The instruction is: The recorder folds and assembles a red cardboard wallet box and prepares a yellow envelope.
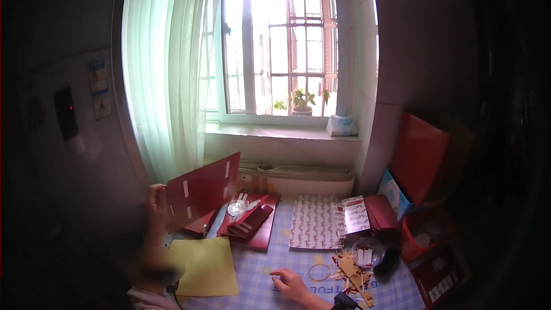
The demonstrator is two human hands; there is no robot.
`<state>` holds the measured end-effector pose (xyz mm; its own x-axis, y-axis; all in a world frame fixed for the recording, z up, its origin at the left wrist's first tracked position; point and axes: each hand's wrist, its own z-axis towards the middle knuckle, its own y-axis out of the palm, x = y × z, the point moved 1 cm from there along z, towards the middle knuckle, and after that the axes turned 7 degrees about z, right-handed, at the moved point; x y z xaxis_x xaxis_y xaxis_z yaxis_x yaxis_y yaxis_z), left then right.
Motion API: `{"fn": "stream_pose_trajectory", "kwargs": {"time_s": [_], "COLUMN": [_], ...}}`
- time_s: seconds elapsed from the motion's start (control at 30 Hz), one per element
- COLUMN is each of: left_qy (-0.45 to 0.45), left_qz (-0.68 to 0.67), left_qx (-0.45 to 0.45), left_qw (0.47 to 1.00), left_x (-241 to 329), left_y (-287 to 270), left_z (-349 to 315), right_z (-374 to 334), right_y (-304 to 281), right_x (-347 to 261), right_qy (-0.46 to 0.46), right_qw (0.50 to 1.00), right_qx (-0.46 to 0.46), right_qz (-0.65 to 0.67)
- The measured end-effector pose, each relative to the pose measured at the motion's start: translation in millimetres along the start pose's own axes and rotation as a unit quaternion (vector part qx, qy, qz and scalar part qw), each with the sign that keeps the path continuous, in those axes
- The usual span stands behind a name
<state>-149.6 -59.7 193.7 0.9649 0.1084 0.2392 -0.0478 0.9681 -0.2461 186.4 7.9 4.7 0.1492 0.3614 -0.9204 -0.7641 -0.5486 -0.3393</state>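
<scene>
At the left, my left hand (156, 202) grips the edge of a dark red cardboard panel (204, 186) and holds it tilted above the table. Several short white strips show on the panel's face. Low over the tablecloth, my right hand (291, 287) has its fingers loosely bent and apart, with nothing visible in them. Beneath and behind the panel lie folded dark red card pieces (251, 224), with a clear round roll (236, 208) on top. A yellow sheet (206, 267) rests on the table between my two arms.
A patterned sheet (315, 222) lies right of centre beside a red folded box (381, 213). Near my right hand are a clear round tub (368, 252), a tan strip (354, 272) and scattered small bits. A red basket (422, 235) stands at the right; a window ledge (275, 131) is behind.
</scene>
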Motion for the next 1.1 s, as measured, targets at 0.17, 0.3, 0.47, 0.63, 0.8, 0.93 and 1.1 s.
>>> {"fn": "stream_pose_trajectory", "kwargs": {"time_s": [0.17,0.3,0.47,0.63,0.8,0.93,1.1], "left_qy": [-0.207,-0.325,-0.272,-0.303,-0.365,-0.320,-0.289], "left_qz": [-0.310,-0.366,-0.480,-0.619,-0.717,-0.628,-0.613], "left_qx": [0.025,-0.059,-0.144,-0.183,-0.310,-0.479,-0.492], "left_qw": [0.928,0.870,0.821,0.701,0.507,0.523,0.547], "left_x": [32,32,92,117,129,135,146], "left_y": [-17,6,27,66,83,97,109], "left_z": [8,-16,-30,-53,-76,-92,-100], "right_z": [18,34,25,13,1,-2,-5], "right_y": [-38,-87,-127,-153,-181,-198,-204], "right_x": [-24,-72,-93,-84,-85,-82,-89], "right_qy": [-0.067,-0.199,-0.170,-0.049,-0.043,-0.064,-0.081], "right_qw": [0.985,0.946,0.938,0.929,0.939,0.938,0.941], "right_qx": [0.123,0.235,0.243,0.091,0.167,0.211,0.217], "right_qz": [0.101,0.098,0.181,0.356,0.296,0.266,0.246]}}
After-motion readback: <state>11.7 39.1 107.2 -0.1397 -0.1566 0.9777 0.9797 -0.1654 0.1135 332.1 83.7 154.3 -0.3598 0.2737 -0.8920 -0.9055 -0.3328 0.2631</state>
